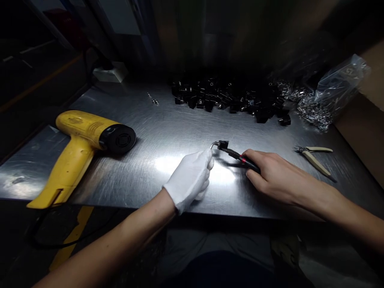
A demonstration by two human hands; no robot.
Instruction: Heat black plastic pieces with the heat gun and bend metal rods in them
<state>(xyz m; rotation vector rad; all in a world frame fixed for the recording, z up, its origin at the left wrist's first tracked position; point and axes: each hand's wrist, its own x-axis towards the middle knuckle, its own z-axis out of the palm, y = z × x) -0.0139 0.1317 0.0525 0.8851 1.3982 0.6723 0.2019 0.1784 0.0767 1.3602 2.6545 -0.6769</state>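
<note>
My left hand (189, 180), in a white fabric glove, is closed near the middle of the steel table, its fingertips at a bent metal pin (213, 145). The pin sticks out of a small black plastic connector (223, 145). From that connector a short black cable with a red band (240, 159) runs into my bare right hand (270, 176), whose fingers grip it. Its far end is hidden in that hand. The two hands are a short distance apart, joined by the cable.
A yellow heat gun (81, 144) lies on the brushed steel table (156, 136) at left. Several black connectors (225, 98) are heaped at the back, beside loose metal terminals (313, 110) and a plastic bag (342, 82). Beige-handled pliers (316, 160) lie at right.
</note>
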